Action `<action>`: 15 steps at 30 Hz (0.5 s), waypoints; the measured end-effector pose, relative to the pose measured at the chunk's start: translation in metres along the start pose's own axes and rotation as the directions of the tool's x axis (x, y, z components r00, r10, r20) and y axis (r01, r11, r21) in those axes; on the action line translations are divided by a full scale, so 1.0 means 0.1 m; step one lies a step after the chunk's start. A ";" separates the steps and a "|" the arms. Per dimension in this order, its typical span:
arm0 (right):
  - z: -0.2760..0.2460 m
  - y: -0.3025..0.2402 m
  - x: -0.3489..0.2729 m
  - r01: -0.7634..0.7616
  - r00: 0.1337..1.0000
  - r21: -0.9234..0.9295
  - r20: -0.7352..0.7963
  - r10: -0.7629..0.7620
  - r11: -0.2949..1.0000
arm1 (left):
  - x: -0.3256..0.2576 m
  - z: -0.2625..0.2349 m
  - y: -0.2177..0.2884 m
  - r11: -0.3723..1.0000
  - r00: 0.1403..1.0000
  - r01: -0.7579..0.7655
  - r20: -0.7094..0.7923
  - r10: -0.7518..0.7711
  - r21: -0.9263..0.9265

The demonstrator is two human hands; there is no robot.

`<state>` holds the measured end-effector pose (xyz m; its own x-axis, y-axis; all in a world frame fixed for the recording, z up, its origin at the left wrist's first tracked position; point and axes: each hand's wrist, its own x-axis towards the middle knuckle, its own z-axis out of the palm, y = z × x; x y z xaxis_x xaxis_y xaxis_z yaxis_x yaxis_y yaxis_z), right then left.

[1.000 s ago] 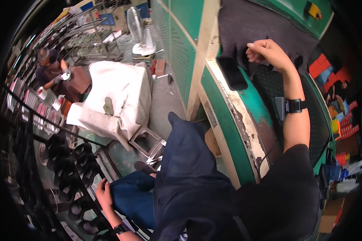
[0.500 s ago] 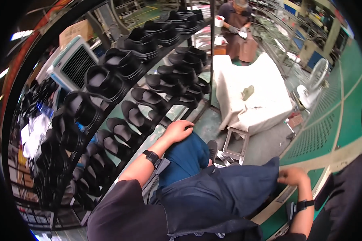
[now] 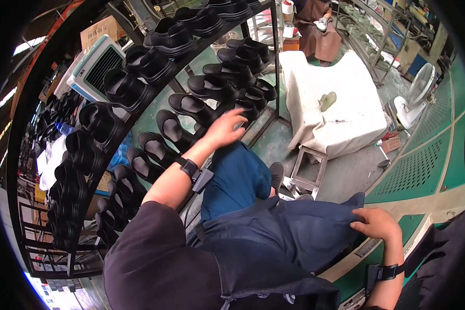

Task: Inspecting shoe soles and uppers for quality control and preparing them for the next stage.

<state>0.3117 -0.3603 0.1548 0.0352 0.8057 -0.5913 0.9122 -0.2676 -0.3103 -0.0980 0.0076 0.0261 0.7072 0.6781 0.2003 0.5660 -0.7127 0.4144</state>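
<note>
My left hand reaches out with fingers spread, just short of a black sandal on the metal rack to my left, holding nothing. The rack carries several rows of black sandals. My right hand rests at the corner of my dark blue apron, next to the edge of the green work table; its fingers curl on the apron's edge. I wear a dark watch on each wrist.
A box covered with white cloth stands ahead, a small green item on top. A metal stool frame sits by my foot. A white fan stands at right. A seated person works at the far end.
My head has turned from the green table toward the sandal rack. My left hand lifted from my knee toward the sandals; my right hand came down to the apron corner.
</note>
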 end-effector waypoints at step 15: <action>-0.06 0.00 -0.02 0.044 0.997 0.098 -0.074 -0.036 0.994 | 1.33 -2.33 1.01 0.619 0.769 -0.475 -0.047 0.638 0.625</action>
<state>0.3139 -0.3586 0.1601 0.0321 0.8517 -0.5230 0.8685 -0.2827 -0.4071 -0.0453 0.0680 0.3015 0.8845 0.0751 0.4604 0.2791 -0.8761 -0.3931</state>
